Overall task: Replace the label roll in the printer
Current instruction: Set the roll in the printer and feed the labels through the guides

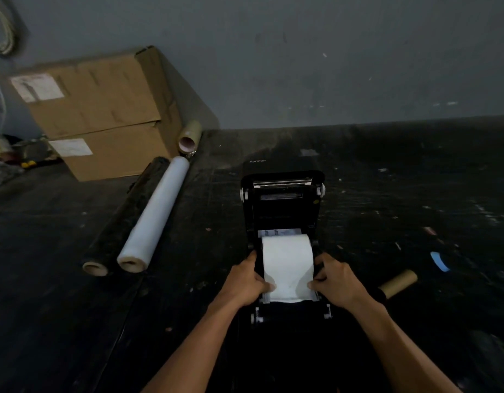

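A black label printer [283, 205] stands on the dark table with its lid swung up and back. Inside its bay sits a white label roll [287, 259], with its loose end drawn forward over the front of the bay. My left hand [246, 280] grips the left side of the bay, its thumb pressing on the paper's left edge. My right hand [337, 282] mirrors it on the right side, with its thumb on the right edge of the paper. The roll's ends are hidden by my fingers.
Two long rolls, one black [123, 222] and one of white film [157, 214], lie to the left. Two stacked cardboard boxes [103, 114] and a tape roll [190, 137] stand behind them. A brown cardboard tube [399, 282] and a blue scrap [439, 260] lie to the right.
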Tool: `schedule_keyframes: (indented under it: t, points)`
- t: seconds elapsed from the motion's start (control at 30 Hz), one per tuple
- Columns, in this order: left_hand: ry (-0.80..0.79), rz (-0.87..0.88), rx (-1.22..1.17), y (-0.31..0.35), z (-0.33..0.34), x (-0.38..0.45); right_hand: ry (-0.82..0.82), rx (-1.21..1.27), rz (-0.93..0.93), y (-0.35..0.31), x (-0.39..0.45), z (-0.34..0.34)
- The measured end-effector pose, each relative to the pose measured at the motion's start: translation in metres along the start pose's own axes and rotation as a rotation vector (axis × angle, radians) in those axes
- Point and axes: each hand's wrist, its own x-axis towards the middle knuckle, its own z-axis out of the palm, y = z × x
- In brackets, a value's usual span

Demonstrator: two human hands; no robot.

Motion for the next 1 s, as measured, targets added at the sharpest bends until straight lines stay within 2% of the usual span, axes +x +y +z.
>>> schedule_keyframes:
  t: [0.17,0.23,0.3,0.33,0.47,0.63,0.77,0.8,0.87,1.0]
  points:
    - [0.039,0.006,0.027,-0.002,0.003,-0.002,0.017,-0.066,0.034,-0.007,-0.002,0.000]
    - [0.008,-0.005,0.071,0.000,0.001,-0.001,0.140,-0.060,0.023,-0.009,-0.011,0.001]
    - [-0.019,-0.026,0.133,0.003,0.000,0.002,0.264,-0.032,-0.068,-0.009,-0.020,0.002]
    - [-0.031,-0.037,0.156,0.005,-0.001,0.003,0.250,-0.017,-0.134,-0.009,-0.024,0.002]
    - [-0.034,-0.038,0.173,0.007,-0.001,0.003,-0.032,-0.056,-0.290,-0.008,-0.034,0.010]
    - [0.084,-0.015,0.185,0.004,0.004,-0.005,0.000,-0.033,-0.315,0.000,-0.034,0.014]
    - [0.411,0.232,0.233,-0.009,0.016,-0.027,0.049,-0.031,-0.324,0.000,-0.037,0.020]
    - [0.417,0.304,0.229,-0.011,0.020,-0.032,0.049,-0.034,-0.324,0.001,-0.037,0.020]
    - [0.326,0.407,0.267,-0.017,0.029,-0.040,0.042,-0.043,-0.326,0.001,-0.038,0.020]
    - [0.221,0.502,0.373,-0.026,0.036,-0.041,0.040,-0.038,-0.327,0.001,-0.039,0.021]
